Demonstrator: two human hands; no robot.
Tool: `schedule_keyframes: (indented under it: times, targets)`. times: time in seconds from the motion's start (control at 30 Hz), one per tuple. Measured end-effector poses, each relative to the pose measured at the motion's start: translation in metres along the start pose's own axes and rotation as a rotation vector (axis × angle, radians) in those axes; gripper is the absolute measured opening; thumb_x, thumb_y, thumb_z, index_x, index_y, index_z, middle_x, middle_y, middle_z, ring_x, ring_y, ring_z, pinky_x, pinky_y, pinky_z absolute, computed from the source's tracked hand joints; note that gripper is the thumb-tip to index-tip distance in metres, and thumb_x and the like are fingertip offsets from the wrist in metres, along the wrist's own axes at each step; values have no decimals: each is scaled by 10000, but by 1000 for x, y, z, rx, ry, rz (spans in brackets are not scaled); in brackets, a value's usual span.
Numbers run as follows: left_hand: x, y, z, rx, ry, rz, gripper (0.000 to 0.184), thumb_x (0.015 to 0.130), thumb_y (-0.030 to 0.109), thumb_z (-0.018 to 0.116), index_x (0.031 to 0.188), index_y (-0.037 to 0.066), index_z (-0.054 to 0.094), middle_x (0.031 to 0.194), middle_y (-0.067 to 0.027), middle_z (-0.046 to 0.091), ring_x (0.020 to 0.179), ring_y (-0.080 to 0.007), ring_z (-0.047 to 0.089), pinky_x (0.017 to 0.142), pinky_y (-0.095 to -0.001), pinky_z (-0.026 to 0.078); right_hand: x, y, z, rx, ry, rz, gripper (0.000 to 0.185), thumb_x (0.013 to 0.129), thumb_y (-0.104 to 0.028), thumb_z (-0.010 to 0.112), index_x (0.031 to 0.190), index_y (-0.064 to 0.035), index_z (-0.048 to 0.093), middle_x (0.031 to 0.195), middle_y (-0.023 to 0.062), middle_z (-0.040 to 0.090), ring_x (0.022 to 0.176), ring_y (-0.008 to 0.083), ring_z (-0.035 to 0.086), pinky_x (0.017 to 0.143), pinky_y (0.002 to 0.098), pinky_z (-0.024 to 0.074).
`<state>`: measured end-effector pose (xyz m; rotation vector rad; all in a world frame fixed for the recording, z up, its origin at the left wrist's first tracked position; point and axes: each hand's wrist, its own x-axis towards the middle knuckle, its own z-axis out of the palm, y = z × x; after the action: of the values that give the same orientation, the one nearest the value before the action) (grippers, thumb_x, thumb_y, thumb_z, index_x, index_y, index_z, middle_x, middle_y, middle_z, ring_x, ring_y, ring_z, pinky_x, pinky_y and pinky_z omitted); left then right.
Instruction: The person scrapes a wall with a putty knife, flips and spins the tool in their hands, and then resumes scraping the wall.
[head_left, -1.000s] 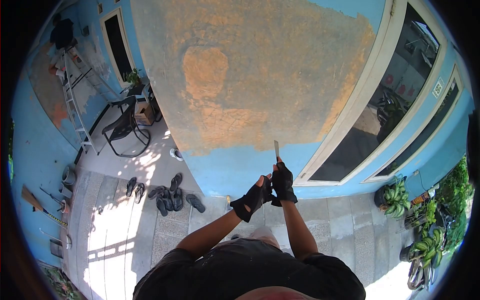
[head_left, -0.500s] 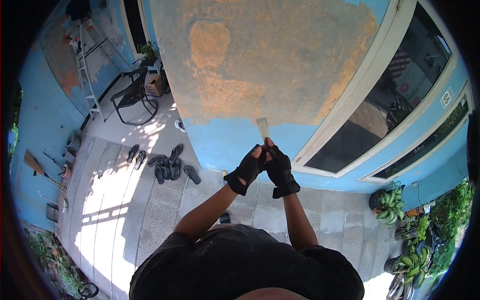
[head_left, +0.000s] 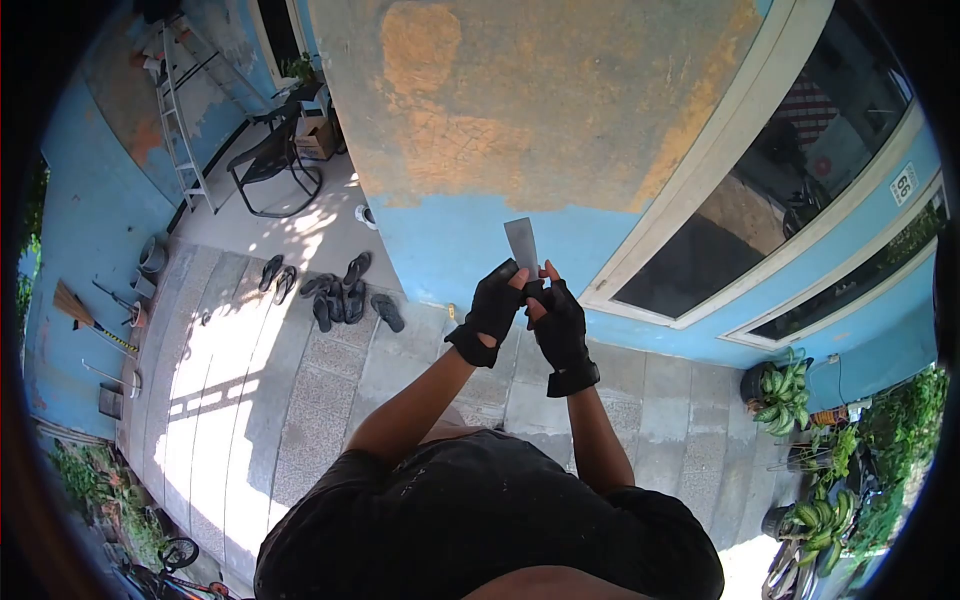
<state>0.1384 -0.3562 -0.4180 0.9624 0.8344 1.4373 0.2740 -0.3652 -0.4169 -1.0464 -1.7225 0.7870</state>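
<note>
A scraper (head_left: 521, 240) with a flat metal blade points up between my hands, in front of the wall and apart from it as far as I can tell. My left hand (head_left: 495, 308), in a black fingerless glove, has its thumb and fingers closed at the base of the blade. My right hand (head_left: 558, 330), gloved the same way, is closed round the dark handle, mostly hidden, with a fingertip raised beside the blade. Ahead is the wall (head_left: 560, 130), its paint scraped to grey and orange patches above a blue band (head_left: 450, 245).
Several sandals (head_left: 340, 297) lie on the paving at left. Beyond them are a black chair (head_left: 272, 165) and a stepladder (head_left: 175, 120) with a person at its top. A framed window (head_left: 740, 235) is at right, potted plants (head_left: 783, 395) below. A broom (head_left: 85, 315) leans at far left.
My head view has tilted, so the wall sits higher in the picture. The scraper's blade has risen and shows broader, and a right fingertip has lifted away from it.
</note>
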Motion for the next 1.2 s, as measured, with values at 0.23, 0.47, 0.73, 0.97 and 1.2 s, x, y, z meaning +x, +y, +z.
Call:
schedule_keyframes:
  times: [0.23,0.47,0.73,0.97,1.2]
  targets:
    - [18,26,-18,35,-163,-131,307,997,269,498,1109,3,603,773,-28,617,650,-103,572,659,-243,469,18,-38,7,1038,-94,422,713,935,-123,572,1522,-91,169,850,51,556,568,121,539,486,269,433]
    - [55,16,-88,-258,-496,-168,628,940,569,477,1338,84,453,1065,-48,597,897,-141,587,836,-322,490,67,-28,58,568,-126,426,554,955,-65,493,1466,-64,279,758,23,518,485,99,464,447,254,405]
    - [64,6,-170,-250,-446,-339,790,840,760,436,1301,119,457,1070,-15,566,1036,-194,577,928,-402,442,142,15,148,491,209,341,371,963,-75,497,1328,-30,444,729,-4,501,485,86,483,425,241,414]
    - [104,18,-212,-333,-660,-250,699,855,716,480,1189,102,491,1058,-81,640,956,-165,616,853,-318,474,133,-17,172,1391,-360,291,293,973,-349,538,972,-58,502,705,19,508,462,100,444,397,227,364]
    - [132,66,-174,-156,-436,-70,839,900,595,524,1471,31,280,1452,-155,396,1332,-261,399,1057,-397,354,176,-9,127,1355,-7,190,283,977,-247,540,1204,-96,463,766,23,518,538,130,493,462,273,423]
